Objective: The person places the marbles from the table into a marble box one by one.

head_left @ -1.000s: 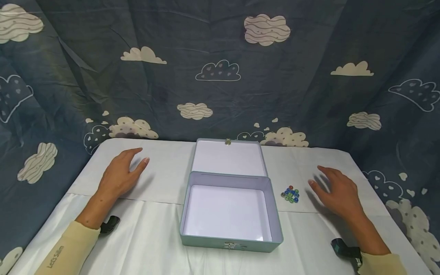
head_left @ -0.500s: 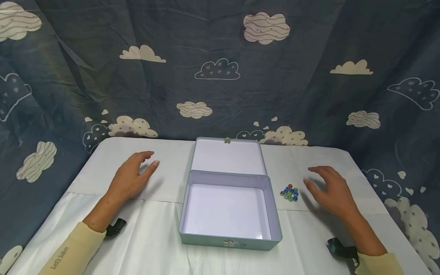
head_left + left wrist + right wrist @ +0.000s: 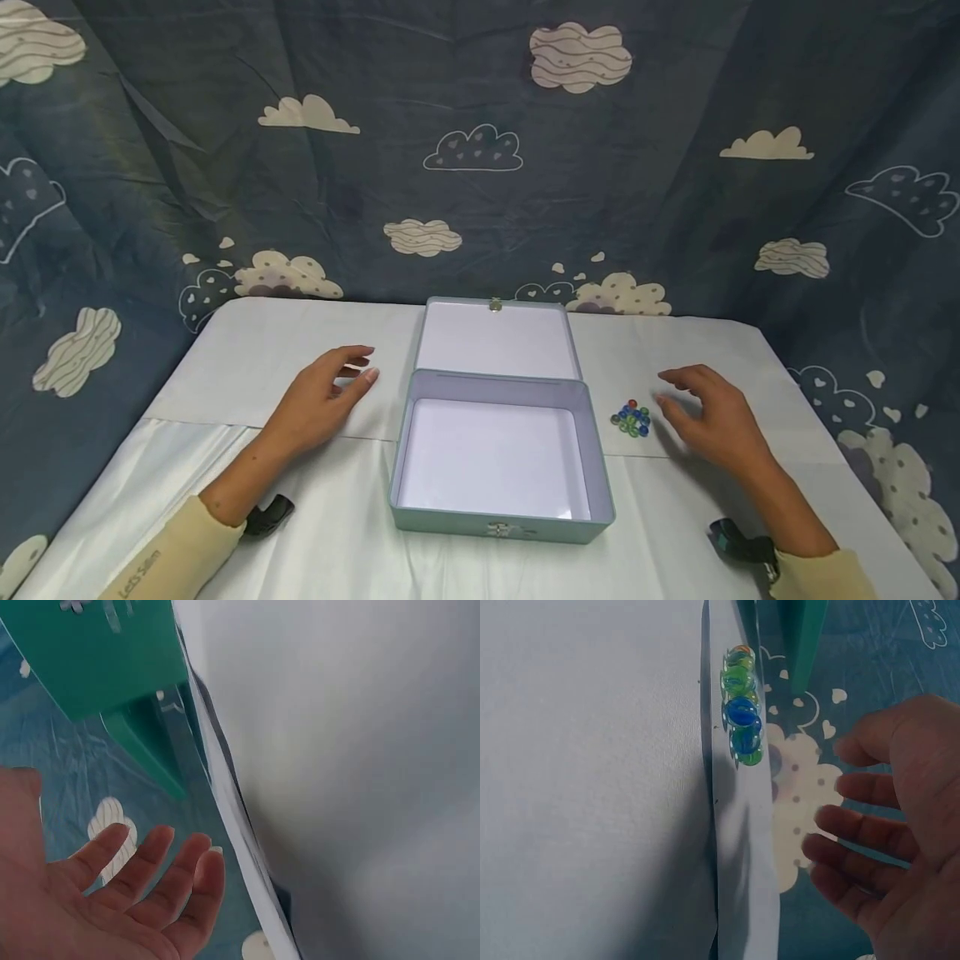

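Note:
A green tin box with a pale lilac inside stands in the middle of the table in the head view, its hinged lid laid back behind it. Right of the box lies a small cluster of glass marbles in blue, green and red; the right wrist view shows the marbles bunched together. My right hand hovers just right of them, fingers loosely bent and holding nothing. To the left of the box, my left hand is over the cloth, palm inward and holding nothing, its fingers relaxed.
White cloth in folded sections covers the table. Behind it and at both sides hangs a dark curtain printed with clouds. A metal clasp sits on the box's front, and its walls rise between my two hands.
My left hand has moved right, closer to the box. My right hand has shifted slightly left toward the marbles. Box and marbles stay where they were.

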`<state>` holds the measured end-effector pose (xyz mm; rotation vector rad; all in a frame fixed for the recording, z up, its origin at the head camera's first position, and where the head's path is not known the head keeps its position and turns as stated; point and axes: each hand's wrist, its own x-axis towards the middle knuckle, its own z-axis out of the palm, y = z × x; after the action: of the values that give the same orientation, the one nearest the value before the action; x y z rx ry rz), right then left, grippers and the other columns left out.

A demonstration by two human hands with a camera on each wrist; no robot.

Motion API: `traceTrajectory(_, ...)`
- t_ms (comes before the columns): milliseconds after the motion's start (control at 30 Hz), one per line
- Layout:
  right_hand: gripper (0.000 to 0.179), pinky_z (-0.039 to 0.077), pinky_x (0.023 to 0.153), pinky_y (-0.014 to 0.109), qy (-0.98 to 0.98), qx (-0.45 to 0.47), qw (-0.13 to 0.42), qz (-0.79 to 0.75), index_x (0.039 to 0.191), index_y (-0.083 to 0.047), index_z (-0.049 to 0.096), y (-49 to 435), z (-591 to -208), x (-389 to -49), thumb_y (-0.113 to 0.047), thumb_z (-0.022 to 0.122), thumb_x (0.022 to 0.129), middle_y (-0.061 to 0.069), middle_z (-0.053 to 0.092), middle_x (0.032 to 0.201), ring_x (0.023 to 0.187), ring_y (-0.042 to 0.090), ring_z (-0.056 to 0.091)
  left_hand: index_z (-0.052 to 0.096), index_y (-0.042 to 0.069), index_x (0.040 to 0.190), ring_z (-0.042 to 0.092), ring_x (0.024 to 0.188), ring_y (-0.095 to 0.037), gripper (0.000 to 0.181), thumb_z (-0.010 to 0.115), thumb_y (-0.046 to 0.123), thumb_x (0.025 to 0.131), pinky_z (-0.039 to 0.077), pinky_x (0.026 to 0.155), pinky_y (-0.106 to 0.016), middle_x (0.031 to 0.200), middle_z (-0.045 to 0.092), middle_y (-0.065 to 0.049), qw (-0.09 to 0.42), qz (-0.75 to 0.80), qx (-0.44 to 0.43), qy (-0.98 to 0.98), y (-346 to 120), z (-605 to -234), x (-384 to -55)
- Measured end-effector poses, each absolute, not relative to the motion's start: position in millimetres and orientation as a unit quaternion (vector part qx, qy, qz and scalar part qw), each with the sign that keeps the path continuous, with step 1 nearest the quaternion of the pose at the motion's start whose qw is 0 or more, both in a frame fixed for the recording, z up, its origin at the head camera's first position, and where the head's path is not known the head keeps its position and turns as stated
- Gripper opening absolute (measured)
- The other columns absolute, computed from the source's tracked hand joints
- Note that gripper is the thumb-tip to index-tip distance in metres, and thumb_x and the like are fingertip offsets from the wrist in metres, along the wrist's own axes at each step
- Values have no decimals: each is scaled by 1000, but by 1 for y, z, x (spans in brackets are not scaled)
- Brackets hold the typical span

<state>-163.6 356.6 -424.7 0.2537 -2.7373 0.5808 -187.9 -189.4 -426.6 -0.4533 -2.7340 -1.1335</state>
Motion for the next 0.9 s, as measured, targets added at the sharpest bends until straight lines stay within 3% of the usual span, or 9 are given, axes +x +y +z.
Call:
traceTrajectory(367, 35, 57, 89, 63, -961, 94, 154, 208, 125, 1, 70, 353, -433, -165, -8, 80, 93, 20, 70, 116, 102, 41, 69, 54, 22, 153, 69, 124, -26, 50, 65, 41, 108, 58, 99, -50, 143, 64, -7, 18, -447, -188, -875, -171, -429, -166)
traceTrajectory(600, 34, 58, 88, 61, -961, 103, 140, 214, 124, 0, 71, 350, -439, -165, -6, 81, 92, 18, 71, 113, 98, 37, 70, 42, 29, 162, 65, 131, -33, 63, 70, 34, 106, 59, 100, -42, 155, 52, -12, -44, -508, -219, -832, -168, -435, -158)
traceTrajectory(900, 30, 57, 83, 53, -967, 93, 126, 201, 120, 0, 73, 346, -443, -166, -6, 81, 92, 14, 72, 106, 91, 28, 66, 34, 30, 166, 58, 139, -38, 78, 77, 28, 101, 60, 96, -33, 169, 36, -2, -97, -545, -255, -793, -164, -437, -155)
